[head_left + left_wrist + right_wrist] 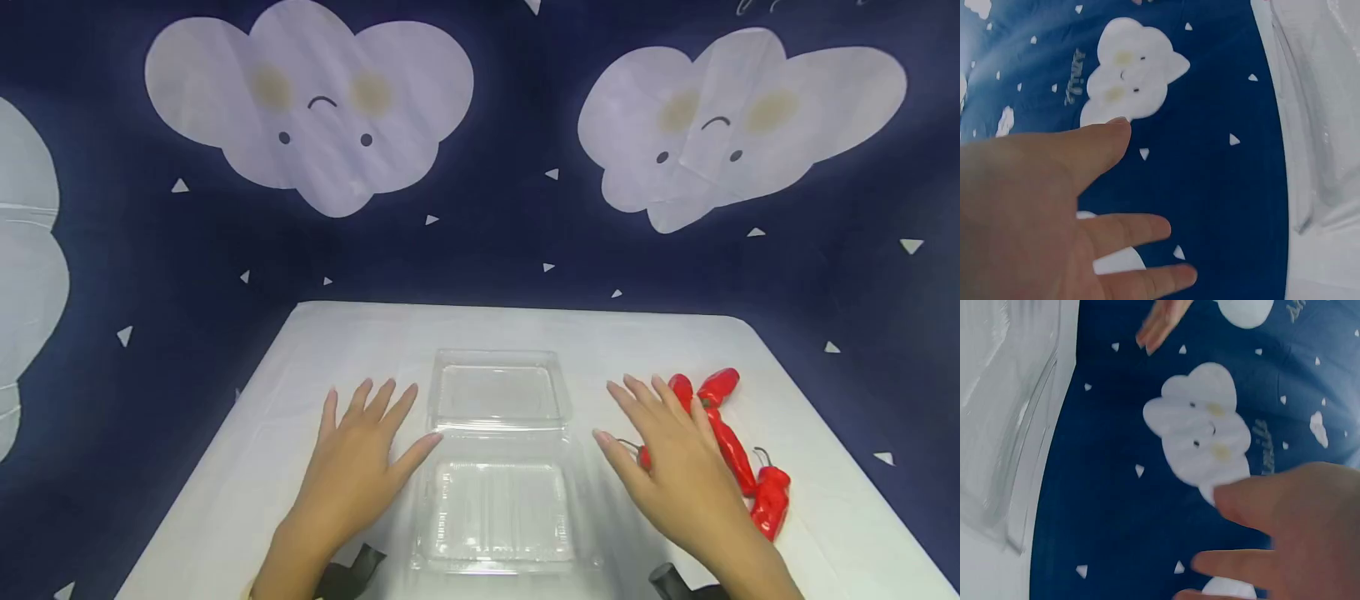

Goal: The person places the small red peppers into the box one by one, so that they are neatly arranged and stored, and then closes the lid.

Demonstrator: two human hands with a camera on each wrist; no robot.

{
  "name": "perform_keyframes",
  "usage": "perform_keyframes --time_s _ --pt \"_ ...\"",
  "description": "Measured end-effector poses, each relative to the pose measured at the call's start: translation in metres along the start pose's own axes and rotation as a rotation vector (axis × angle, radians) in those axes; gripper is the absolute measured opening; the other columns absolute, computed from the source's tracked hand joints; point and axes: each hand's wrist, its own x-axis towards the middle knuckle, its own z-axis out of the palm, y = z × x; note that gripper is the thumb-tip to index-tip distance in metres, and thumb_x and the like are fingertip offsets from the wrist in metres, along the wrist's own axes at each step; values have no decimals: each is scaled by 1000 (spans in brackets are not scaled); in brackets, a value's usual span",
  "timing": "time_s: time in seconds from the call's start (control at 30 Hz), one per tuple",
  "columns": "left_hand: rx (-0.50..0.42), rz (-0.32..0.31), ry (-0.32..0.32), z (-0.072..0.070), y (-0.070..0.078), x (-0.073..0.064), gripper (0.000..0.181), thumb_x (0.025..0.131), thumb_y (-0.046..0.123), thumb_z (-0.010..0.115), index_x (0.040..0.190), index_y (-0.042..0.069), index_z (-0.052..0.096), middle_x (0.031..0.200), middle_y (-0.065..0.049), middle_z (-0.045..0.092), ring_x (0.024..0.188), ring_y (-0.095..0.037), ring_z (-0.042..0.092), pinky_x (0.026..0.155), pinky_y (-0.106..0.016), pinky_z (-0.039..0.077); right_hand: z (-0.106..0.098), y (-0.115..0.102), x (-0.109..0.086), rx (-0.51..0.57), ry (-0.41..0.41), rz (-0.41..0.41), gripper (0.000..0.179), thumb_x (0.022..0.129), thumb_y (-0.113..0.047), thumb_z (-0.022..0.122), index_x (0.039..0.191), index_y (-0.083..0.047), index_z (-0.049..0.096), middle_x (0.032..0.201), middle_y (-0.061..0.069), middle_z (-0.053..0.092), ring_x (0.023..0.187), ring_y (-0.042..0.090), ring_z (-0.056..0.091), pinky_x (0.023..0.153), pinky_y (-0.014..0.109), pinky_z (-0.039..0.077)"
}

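A clear plastic clamshell container (498, 504) lies with its lid up in the middle of the white table, its two halves unfolded one behind the other. To its left, my left hand (356, 467) is held palm down, fingers straight and spread, holding nothing. My right hand (678, 471) is spread likewise on the container's other side, also without anything in it. Several red peppers (771, 500) lie beside and beyond the right hand, which partly hides some of them. In the left wrist view the container (1335, 112) shows at the right edge.
The white table (360, 333) has a dark blue cloth (495, 250) with white clouds and small triangles behind and around it. Dark straps or mounts (352, 575) sit at both wrists. The fingertips of the other hand (1163, 325) appear at the top of the right wrist view.
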Motion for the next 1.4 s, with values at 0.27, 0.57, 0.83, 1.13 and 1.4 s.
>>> perform_keyframes --time_s 0.27,0.57,0.83,1.13,1.4 --pt "-220 29 111 14 -27 -18 41 101 40 65 133 16 69 127 -3 70 120 -29 64 109 -59 40 -14 33 -36 93 331 89 46 82 -11 83 126 -9 71 126 13 69 118 37 62 119 49 31" --pt "-463 40 29 48 -58 -34 32 107 29 56 136 22 66 122 9 71 119 -17 65 101 -44 50 -11 62 -88 31 343 473 39 88 -19 81 125 -12 72 124 13 70 115 39 65 90 6 39" --pt "-573 4 55 69 -68 -57 39 108 16 53 146 22 56 95 17 71 96 -7 69 86 -29 57 13 83 -123 16 405 695 30 95 -19 69 123 -9 73 118 13 73 114 36 65 104 36 48" --pt "-719 13 -6 74 -60 -70 54 104 14 60 155 23 43 98 12 70 90 -9 70 86 -26 56 35 99 -145 -20 356 852 37 97 -24 68 130 -6 67 101 14 71 91 24 63 68 24 40" --pt "-816 41 -11 78 -54 -75 61 98 10 69 153 23 46 99 7 69 86 -10 66 86 -20 54 42 111 -147 26 263 877 49 96 -28 69 138 -6 60 98 12 71 84 25 64 56 14 38"
